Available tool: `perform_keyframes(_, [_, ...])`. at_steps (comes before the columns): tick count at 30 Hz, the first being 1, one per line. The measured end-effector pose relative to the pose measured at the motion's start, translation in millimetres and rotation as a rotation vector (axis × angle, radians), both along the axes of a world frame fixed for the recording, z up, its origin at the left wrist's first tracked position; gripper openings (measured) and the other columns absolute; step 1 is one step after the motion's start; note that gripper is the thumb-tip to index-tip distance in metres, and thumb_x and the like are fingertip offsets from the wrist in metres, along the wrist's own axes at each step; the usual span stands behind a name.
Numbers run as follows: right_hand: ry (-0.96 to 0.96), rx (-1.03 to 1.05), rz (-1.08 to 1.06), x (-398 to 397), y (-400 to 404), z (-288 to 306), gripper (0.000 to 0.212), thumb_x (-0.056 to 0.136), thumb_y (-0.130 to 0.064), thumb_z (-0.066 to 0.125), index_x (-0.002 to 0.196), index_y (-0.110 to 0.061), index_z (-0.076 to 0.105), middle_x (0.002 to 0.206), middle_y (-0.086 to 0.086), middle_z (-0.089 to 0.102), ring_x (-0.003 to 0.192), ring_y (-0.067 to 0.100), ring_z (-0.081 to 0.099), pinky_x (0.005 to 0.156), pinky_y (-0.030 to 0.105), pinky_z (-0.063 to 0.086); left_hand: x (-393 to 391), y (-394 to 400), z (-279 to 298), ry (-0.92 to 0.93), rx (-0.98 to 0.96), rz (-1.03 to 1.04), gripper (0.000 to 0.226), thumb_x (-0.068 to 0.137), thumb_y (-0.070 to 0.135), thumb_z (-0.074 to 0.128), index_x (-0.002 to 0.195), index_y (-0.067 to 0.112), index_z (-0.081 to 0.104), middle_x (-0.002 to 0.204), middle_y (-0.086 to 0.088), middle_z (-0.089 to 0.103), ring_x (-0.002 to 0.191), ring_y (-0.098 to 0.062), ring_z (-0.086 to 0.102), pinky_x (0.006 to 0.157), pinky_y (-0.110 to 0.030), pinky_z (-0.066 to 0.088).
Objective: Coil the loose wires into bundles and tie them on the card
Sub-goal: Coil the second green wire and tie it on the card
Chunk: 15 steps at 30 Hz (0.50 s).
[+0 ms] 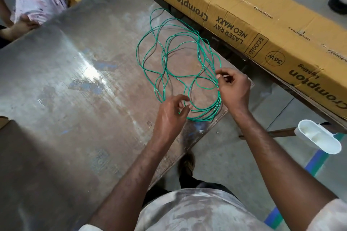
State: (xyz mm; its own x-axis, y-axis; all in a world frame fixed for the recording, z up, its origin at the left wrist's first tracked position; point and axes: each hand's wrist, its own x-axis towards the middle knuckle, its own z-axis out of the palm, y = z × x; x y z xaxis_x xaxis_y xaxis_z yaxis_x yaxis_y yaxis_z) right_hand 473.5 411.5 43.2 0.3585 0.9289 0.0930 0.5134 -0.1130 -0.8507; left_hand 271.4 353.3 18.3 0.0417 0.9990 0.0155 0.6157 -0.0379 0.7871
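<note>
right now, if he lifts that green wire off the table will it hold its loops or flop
The green wire would probably sag and spread: its loops lie loose, uneven and untied. It looks thin, so likely light. Both hands, left and right, pinch strands, which suggests it may slip apart without gathering.

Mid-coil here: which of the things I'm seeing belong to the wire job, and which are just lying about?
Part of the job:
green wire, in loose loops on the table
left hand and right hand, both pinching it

Just lying about:
yellow carton
white tub

No card in view.
</note>
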Motion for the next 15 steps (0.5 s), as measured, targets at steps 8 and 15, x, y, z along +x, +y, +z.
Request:
perform_keyframes(8, [0.137, 0.096, 0.258, -30.8, -38.2, 51.0, 0.019, 0.087, -0.006, 0.064, 0.091, -0.019, 0.078, 0.075, 0.011, 0.073, 0.064, 0.037, 0.064, 0.062, 0.049, 0.057, 0.4, -20.5, 27.0, -0.026, 0.283, -0.073, 0.059, 0.084, 0.033, 0.091, 0.133, 0.014, 0.063, 0.132, 0.000, 0.063, 0.127, -0.019, 0.058, 0.109, -0.036, 0.045])
perform_keyframes(15, [0.014, 0.271, 0.398, -92.9, -102.6, 75.6, 0.025, 0.084, 0.009, 0.063, 0.087, -0.011, 0.078, 0.087, -0.001, 0.073, 0.073, 0.017, 0.069, 0.065, 0.038, 0.055, -43.4, -92.8, 56.3, -0.655, -0.095, 0.125, 0.024, 0.099, 0.026, 0.075, 0.117, 0.012, 0.067, 0.102, -0.012, 0.076, 0.092, -0.017, 0.073, 0.076, -0.036, 0.059])
